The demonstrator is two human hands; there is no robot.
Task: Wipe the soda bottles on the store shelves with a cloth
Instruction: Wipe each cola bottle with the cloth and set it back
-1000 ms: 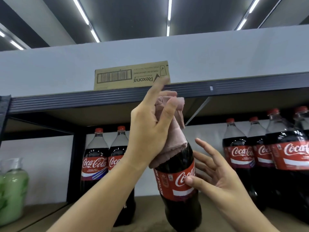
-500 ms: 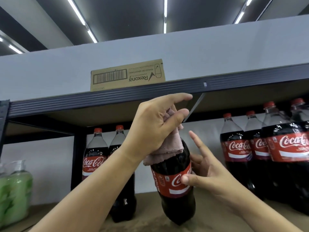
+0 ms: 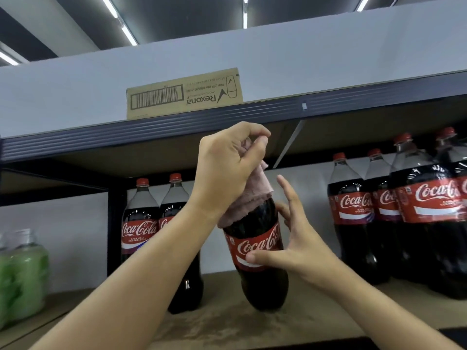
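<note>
The shelf (image 3: pixel 227 322) is a rough brown board under a dark ribbed metal rail, and the bottle (image 3: pixel 260 251) being wiped leans on its front edge, directly below the left hand (image 3: pixel 225 170). This bottle is smooth dark plastic, round, with a glossy red label. The step in hand seems to be wiping its neck and cap: the left hand has its fingers curled tightly around a soft pink cloth (image 3: pixel 249 200), which covers the top and hangs down over the shoulder. The right hand (image 3: pixel 295 246) steadies the body just below that grip; its thumb presses on the label, the fingers are spread and mostly straight. The next move probably needs the cloth to travel down the curved side while the right hand turns the bottle
</note>
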